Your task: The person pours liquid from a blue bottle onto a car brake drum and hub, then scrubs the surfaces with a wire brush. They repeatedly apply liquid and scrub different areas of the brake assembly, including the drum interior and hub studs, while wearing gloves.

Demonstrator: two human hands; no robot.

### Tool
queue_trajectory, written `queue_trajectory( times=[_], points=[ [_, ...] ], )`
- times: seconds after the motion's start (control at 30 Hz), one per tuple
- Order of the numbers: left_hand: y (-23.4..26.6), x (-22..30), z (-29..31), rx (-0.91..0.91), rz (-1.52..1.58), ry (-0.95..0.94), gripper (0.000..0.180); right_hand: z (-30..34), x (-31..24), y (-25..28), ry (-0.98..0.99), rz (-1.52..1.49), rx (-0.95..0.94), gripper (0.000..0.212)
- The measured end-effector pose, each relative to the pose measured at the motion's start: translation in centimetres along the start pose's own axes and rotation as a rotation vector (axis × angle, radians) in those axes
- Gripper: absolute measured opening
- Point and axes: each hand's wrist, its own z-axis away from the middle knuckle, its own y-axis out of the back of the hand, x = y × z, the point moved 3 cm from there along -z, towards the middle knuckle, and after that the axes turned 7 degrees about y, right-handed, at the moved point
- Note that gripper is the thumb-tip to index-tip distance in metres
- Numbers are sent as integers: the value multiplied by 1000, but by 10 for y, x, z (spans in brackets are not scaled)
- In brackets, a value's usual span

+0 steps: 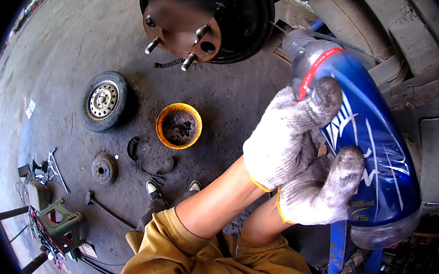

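A large clear plastic bottle (370, 138) with a blue label and a red band at its shoulder is in both my hands at the right. My left hand (288, 135), in a soiled white knit glove, grips it near the shoulder. Lower down, my right hand (319, 188), gloved alike, holds the bottle's lower half. The bottle leans with its neck up and to the left; whether a cap is on I cannot tell. Beyond the neck is a rusty wheel hub (212, 34) with bare studs, set against a round black backing plate (250, 18). The hub's middle is blurred.
On the floor are a wheel with its tyre (104, 101), a yellow bucket (200, 119) with dark contents, a round metal drum (104, 169), curved brake shoes (132, 149) and a long-handled hammer (107, 208). A green stool (61, 221) stands left among tools. Vehicle underbody parts (367, 22) fill the upper right.
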Motion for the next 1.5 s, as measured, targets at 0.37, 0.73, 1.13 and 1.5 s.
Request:
queue_trajectory(
  times=[0.37,0.73,1.13,1.5],
  points=[
    [41,2,15,172,-57,-51,43,18,24,35,-169,25,82,55],
    [66,-3,8,349,-231,-110,46,25,37,55,-397,71,208,63],
    [73,4,0,417,-342,-210,47,27,54,59,-517,16,352,75],
    [73,0,-3,437,-260,-253,48,20,61,65,-586,53,288,77]
  ],
)
